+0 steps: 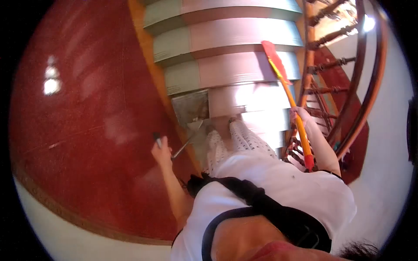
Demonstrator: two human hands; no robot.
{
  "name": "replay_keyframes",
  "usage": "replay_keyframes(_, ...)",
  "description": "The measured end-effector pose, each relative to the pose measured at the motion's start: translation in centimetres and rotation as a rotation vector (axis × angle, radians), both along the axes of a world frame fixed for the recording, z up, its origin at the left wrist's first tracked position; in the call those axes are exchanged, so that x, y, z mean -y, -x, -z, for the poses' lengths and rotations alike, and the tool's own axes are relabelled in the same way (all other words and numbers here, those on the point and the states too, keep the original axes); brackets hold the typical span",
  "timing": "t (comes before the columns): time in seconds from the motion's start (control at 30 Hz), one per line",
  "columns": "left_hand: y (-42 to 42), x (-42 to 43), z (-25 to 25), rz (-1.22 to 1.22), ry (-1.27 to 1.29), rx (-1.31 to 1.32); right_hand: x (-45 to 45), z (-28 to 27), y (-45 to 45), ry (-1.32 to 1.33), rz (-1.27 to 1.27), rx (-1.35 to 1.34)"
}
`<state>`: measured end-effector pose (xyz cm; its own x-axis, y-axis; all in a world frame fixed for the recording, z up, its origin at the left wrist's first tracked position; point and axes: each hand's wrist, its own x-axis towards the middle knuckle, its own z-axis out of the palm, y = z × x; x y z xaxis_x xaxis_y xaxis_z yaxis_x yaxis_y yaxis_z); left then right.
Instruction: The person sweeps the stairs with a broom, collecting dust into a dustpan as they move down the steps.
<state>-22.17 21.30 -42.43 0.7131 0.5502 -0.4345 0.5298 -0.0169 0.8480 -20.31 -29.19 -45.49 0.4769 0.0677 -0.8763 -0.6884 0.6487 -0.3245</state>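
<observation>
Head view, looking down on pale stairs (235, 65) between a glossy red wall (87, 108) and a dark wood railing (378, 82). Gripping the broom (287, 90) about mid-pole with the right hand (300, 115), clamped round the orange handle. Holding the dustpan (191, 106) with the left hand (162, 152), clamped too, on the grey grip. As for the dustpan: at the left end of a step, just ahead of the feet (233, 120); cannot tell if pressed flat.

Best worked, probably, with the pan's lip snug to the step and short, light strokes of the broom. Perhaps slide the right hand lower for a steadier head; mind the railing.

On the broom: pointing away from the body, red head foremost and slightly left, butt end back toward the waist. Running lengthwise across the step edges, a little aslant, over the right side of the stairs. Cannot tell if touching with the bristles.
</observation>
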Motion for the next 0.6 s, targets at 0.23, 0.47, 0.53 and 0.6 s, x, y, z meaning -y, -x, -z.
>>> replay_keyframes(0.23, -2.2, 2.5, 5.7, 0.072, 0.159, -0.012, 0.2, -0.7, 2.9, -0.465, 0.278, 0.116)
replay_keyframes(0.47, -3.4, 4.6, 4.6, 0.131, 0.133, -0.093, 8.8, 3.2, -6.8, 0.27, 0.216, 0.74)
replay_keyframes(0.53, -2.6, 5.1, 3.0, 0.114, 0.072, -0.145, 12.6, 2.5, -11.8, -0.937, 0.656, 0.004)
replay_keyframes(0.6, -1.2, 6.1, 2.0, 0.14, 0.006, -0.129, 17.0, 9.2, -17.3, -0.331, 0.959, 0.138)
